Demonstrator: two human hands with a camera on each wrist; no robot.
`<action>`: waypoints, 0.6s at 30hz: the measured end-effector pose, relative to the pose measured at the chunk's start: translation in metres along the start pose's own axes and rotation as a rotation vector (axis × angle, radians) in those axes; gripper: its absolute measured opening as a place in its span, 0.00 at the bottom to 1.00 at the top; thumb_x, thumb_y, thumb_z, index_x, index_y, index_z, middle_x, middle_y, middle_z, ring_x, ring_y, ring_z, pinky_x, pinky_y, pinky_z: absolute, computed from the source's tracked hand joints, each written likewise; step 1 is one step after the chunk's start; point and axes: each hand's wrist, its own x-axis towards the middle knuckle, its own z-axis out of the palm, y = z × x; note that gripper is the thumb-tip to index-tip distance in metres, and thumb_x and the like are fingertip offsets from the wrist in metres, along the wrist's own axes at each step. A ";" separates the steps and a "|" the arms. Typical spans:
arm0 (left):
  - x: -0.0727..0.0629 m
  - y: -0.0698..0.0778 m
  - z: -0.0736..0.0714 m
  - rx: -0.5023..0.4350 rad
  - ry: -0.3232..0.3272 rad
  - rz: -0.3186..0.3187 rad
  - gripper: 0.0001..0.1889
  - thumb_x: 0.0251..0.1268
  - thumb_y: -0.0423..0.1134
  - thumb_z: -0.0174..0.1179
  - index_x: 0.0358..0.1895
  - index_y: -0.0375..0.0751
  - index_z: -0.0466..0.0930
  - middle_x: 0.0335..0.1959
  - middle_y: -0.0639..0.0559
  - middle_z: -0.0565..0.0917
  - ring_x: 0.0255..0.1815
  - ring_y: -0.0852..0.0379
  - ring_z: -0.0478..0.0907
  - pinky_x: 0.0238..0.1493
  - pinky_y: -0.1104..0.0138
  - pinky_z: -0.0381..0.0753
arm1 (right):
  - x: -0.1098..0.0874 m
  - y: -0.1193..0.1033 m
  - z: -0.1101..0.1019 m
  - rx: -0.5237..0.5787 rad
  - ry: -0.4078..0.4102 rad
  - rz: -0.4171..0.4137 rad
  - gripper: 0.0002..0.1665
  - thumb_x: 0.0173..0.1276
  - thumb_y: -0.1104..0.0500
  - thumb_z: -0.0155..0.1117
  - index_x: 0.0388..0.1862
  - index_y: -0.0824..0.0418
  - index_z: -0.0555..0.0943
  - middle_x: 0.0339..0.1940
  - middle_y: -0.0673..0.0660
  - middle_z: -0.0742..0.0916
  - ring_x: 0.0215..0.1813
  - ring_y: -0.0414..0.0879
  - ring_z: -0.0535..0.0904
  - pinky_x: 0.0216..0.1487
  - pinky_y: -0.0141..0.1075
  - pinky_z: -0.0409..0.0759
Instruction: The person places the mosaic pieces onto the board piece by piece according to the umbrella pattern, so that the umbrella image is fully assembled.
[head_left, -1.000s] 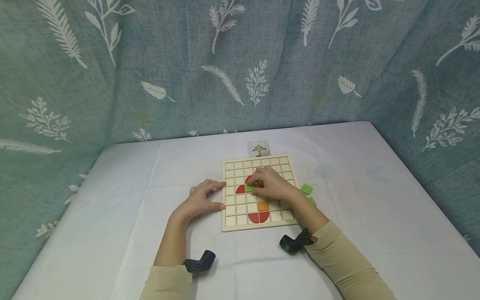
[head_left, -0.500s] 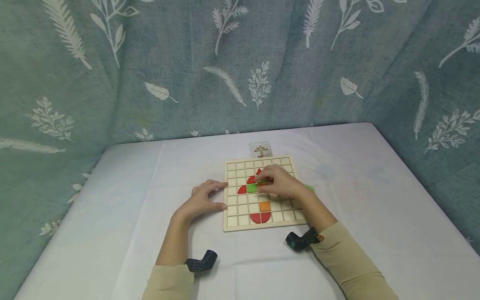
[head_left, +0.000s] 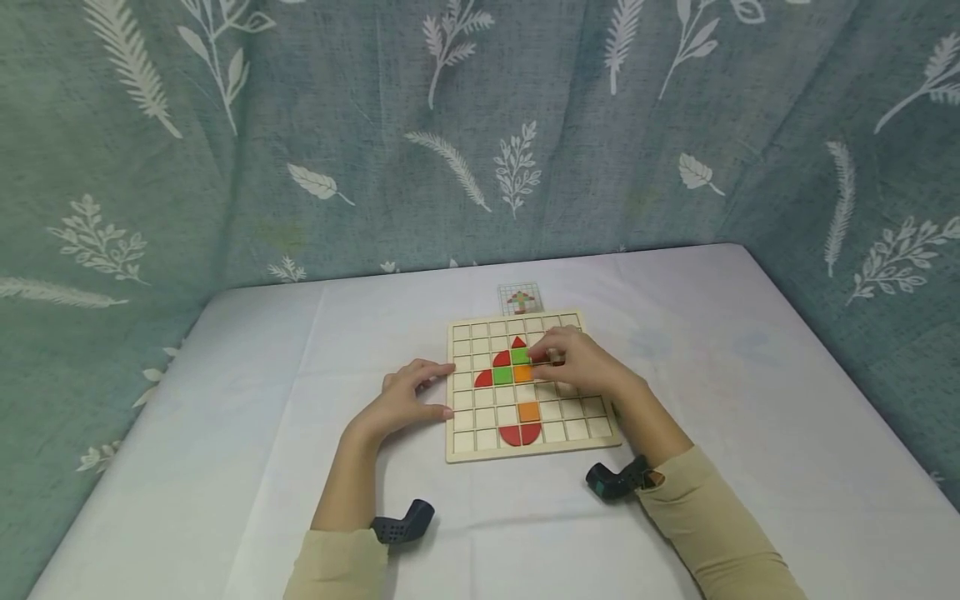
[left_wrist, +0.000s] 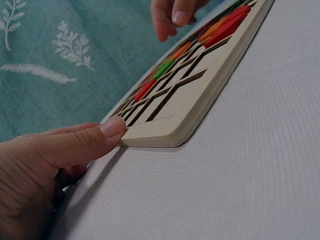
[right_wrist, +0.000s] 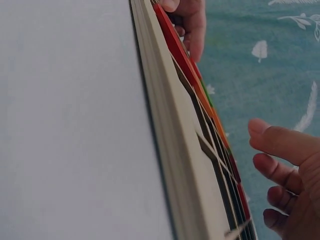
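Note:
A wooden grid board [head_left: 468, 441] lies on the table with coloured tiles in its cells. Grouped in its upper middle are a red triangle [head_left: 518, 342], a red quarter-round tile [head_left: 502, 359], green squares [head_left: 521, 357] and an orange square [head_left: 522, 374]. Lower down, another orange square [head_left: 528, 412] sits above two red rounded tiles [head_left: 510, 435]. My left hand [head_left: 401, 402] touches the board's left edge with thumb and fingertips spread apart. Over the board hovers my right hand [head_left: 581, 364]; its thumb and fingers [right_wrist: 274, 168] are apart, nothing visible between them. It hides cells beneath.
A small pattern card [head_left: 521, 297] lies just behind the board. White cloth covers the table [head_left: 300, 467], and a blue-green leaf-patterned curtain [head_left: 360, 167] hangs behind it. Each wrist carries a dark camera [head_left: 405, 523].
My right hand has moved right across the board, uncovering the green and orange squares and red triangle. Its forearm now hides the loose green squares beside the board. My left hand stays at the edge.

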 end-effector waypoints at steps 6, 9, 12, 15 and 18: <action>-0.001 -0.002 0.000 0.002 -0.006 0.001 0.38 0.40 0.50 0.75 0.62 0.59 0.73 0.59 0.57 0.72 0.60 0.49 0.58 0.57 0.48 0.61 | -0.009 0.007 -0.008 -0.014 0.007 0.063 0.16 0.61 0.56 0.68 0.48 0.59 0.84 0.48 0.54 0.83 0.54 0.52 0.71 0.52 0.48 0.70; 0.000 -0.002 0.001 0.003 -0.007 0.006 0.38 0.40 0.50 0.75 0.62 0.59 0.73 0.59 0.56 0.72 0.60 0.49 0.59 0.58 0.48 0.61 | -0.015 0.010 -0.015 -0.021 0.025 0.070 0.19 0.60 0.56 0.69 0.50 0.61 0.82 0.46 0.56 0.83 0.50 0.52 0.71 0.49 0.46 0.71; 0.000 -0.001 0.001 0.003 -0.011 0.005 0.38 0.41 0.49 0.75 0.62 0.59 0.73 0.59 0.56 0.72 0.61 0.49 0.58 0.58 0.48 0.61 | -0.020 0.013 -0.021 -0.032 0.038 0.054 0.21 0.59 0.57 0.69 0.51 0.63 0.81 0.44 0.58 0.83 0.47 0.52 0.71 0.45 0.44 0.71; 0.001 -0.001 0.000 -0.002 -0.012 -0.002 0.38 0.40 0.49 0.75 0.62 0.59 0.73 0.60 0.56 0.72 0.61 0.48 0.58 0.58 0.48 0.61 | -0.024 0.017 -0.027 -0.038 0.046 0.045 0.21 0.59 0.57 0.70 0.50 0.65 0.81 0.42 0.58 0.83 0.45 0.52 0.71 0.44 0.43 0.71; 0.002 -0.002 0.000 -0.002 -0.011 -0.005 0.38 0.40 0.50 0.75 0.62 0.60 0.73 0.60 0.56 0.72 0.61 0.48 0.58 0.58 0.47 0.61 | -0.027 0.021 -0.032 -0.041 0.052 0.069 0.21 0.58 0.57 0.70 0.49 0.65 0.82 0.41 0.58 0.83 0.44 0.51 0.71 0.44 0.42 0.70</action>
